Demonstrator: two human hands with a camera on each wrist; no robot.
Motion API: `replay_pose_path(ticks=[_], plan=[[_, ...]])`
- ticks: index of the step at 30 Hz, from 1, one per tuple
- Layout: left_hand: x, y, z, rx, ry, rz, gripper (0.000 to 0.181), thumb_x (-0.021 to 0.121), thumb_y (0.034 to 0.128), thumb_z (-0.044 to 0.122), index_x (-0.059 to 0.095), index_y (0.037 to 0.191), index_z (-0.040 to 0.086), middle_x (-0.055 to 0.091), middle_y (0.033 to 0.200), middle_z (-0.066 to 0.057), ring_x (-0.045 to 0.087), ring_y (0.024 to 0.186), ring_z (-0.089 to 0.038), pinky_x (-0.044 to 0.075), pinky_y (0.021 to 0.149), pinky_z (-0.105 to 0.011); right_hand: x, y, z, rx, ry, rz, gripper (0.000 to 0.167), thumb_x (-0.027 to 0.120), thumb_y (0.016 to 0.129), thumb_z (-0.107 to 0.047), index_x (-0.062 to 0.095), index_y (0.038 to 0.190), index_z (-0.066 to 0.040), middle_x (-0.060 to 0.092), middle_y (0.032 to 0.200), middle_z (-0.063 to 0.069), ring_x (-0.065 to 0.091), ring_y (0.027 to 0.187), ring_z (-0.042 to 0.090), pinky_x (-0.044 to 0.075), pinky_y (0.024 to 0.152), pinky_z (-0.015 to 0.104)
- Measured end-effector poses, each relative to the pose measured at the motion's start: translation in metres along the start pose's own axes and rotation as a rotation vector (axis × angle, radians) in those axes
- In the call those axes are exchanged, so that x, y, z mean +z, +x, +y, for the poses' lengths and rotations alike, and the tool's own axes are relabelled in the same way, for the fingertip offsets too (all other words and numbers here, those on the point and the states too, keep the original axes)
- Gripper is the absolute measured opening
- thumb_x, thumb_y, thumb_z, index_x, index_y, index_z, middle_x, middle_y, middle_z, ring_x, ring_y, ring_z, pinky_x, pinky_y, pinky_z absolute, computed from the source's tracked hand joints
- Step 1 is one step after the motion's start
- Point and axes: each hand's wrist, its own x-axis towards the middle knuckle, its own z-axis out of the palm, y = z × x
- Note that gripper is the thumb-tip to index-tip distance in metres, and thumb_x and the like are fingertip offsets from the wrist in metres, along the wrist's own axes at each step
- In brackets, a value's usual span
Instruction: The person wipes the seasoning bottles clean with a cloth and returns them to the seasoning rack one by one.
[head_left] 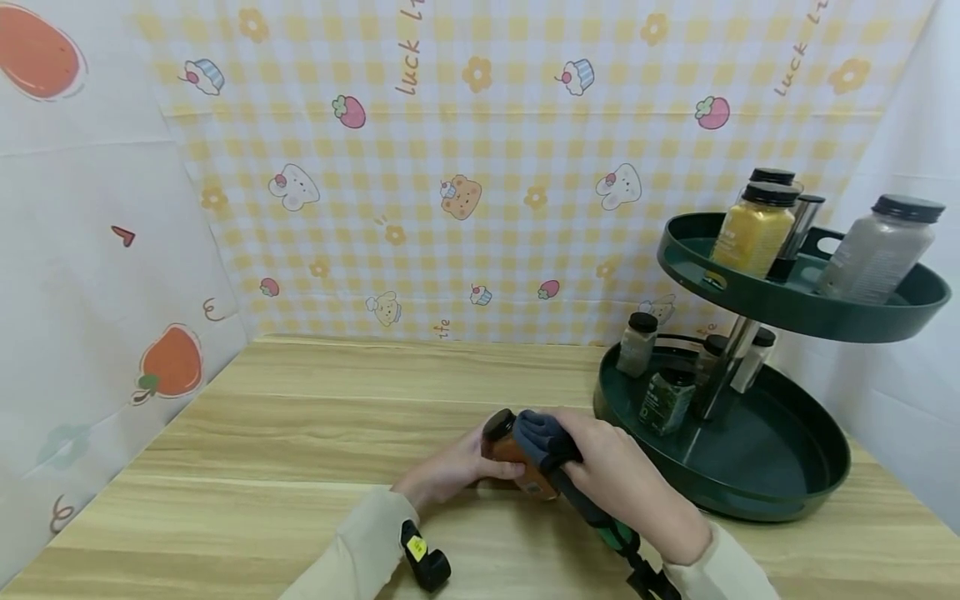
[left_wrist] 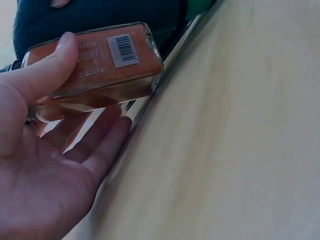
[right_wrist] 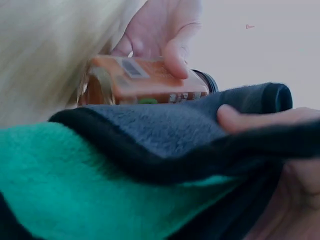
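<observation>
A glass spice jar (head_left: 507, 451) of orange-brown powder with a black lid lies tilted between the two hands, above the wooden table. My left hand (head_left: 467, 463) holds it, thumb across one flat side. In the left wrist view the jar (left_wrist: 95, 65) shows a white barcode label. My right hand (head_left: 617, 463) grips a folded cloth (head_left: 545, 435), grey on one face and green on the other, with black edging. As the right wrist view shows, the cloth (right_wrist: 150, 131) lies against the jar's side, hiding part of it.
At right stands a two-tier dark green round rack. Its upper tray (head_left: 825, 313) bears a yellow-filled jar (head_left: 753, 229), a pale jar (head_left: 879, 250) and others. Several small jars stand on the lower tray (head_left: 780, 450). A patterned curtain (head_left: 465, 250) hangs behind the table (head_left: 300, 433).
</observation>
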Motion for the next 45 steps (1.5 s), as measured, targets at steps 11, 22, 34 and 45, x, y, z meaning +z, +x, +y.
replay_pose_path(ticks=[11,22,34,45], plan=[[-0.003,0.002,-0.007,-0.021,-0.081,-0.011,0.062,0.069,0.0816,0.009,0.036,0.134,0.012,0.056,0.125,-0.008,0.056,0.110,-0.017,0.045,0.092,-0.031,0.006,0.002,0.005,-0.027,-0.096,-0.008,0.043,0.067,0.074,0.003,0.062,0.110,-0.020,0.066,0.107,-0.002,0.064,0.093,0.019,0.052,0.071,0.040],[-0.004,0.001,-0.008,-0.073,-0.134,0.031,0.065,0.068,0.0808,0.003,0.033,0.135,0.009,0.053,0.128,-0.013,0.053,0.116,-0.025,0.045,0.095,-0.036,0.006,-0.001,0.019,0.107,-0.235,-0.131,0.033,0.065,0.071,0.006,0.061,0.094,-0.017,0.065,0.088,0.001,0.057,0.066,0.017,0.043,0.053,0.035],[-0.007,0.004,-0.009,0.005,-0.102,-0.066,0.047,0.066,0.0816,0.001,0.042,0.122,0.011,0.059,0.119,-0.005,0.056,0.105,-0.016,0.046,0.091,-0.032,0.007,-0.001,-0.009,-0.108,-0.071,0.002,0.043,0.070,0.074,-0.003,0.061,0.113,-0.020,0.067,0.101,-0.002,0.065,0.091,0.018,0.052,0.072,0.038],[-0.003,0.003,-0.008,-0.058,-0.125,0.023,0.061,0.067,0.0798,-0.002,0.036,0.131,0.010,0.055,0.124,-0.011,0.056,0.109,-0.021,0.046,0.092,-0.035,0.005,-0.001,0.004,0.155,-0.220,-0.122,0.038,0.065,0.073,0.003,0.060,0.106,-0.014,0.067,0.094,0.006,0.061,0.069,0.024,0.045,0.051,0.038]])
